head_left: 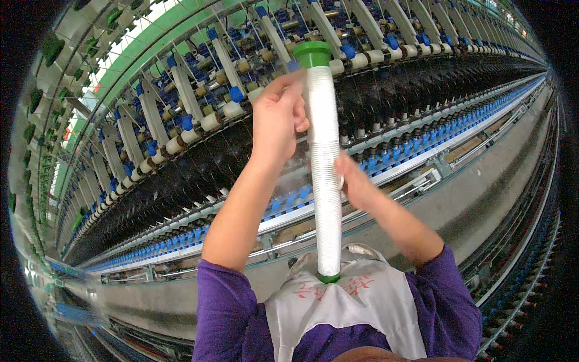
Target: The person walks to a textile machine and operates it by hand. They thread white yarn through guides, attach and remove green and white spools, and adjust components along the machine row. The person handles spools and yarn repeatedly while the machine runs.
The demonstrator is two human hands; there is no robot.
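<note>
A long bobbin [325, 157] wound with white roving stands nearly upright in front of my body. It has a flared green top end [313, 55], and its green lower tip [329, 279] rests against my white apron [368, 295]. My left hand [280, 114] is beside the bobbin's upper part, its fingers curled and pressed together. Whatever they pinch, if anything, does not show. Lower down, my right hand [356, 184] meets the bobbin's right side. Motion blurs its fingers, and its grip cannot be made out.
A long spinning frame runs across the view, with grey arms and blue caps [237, 94] above. Below them is a row of blue spindle parts [374, 158] along a metal rail. Green holders [52, 47] hang at upper left. Another row of spindles [512, 314] curves along the right.
</note>
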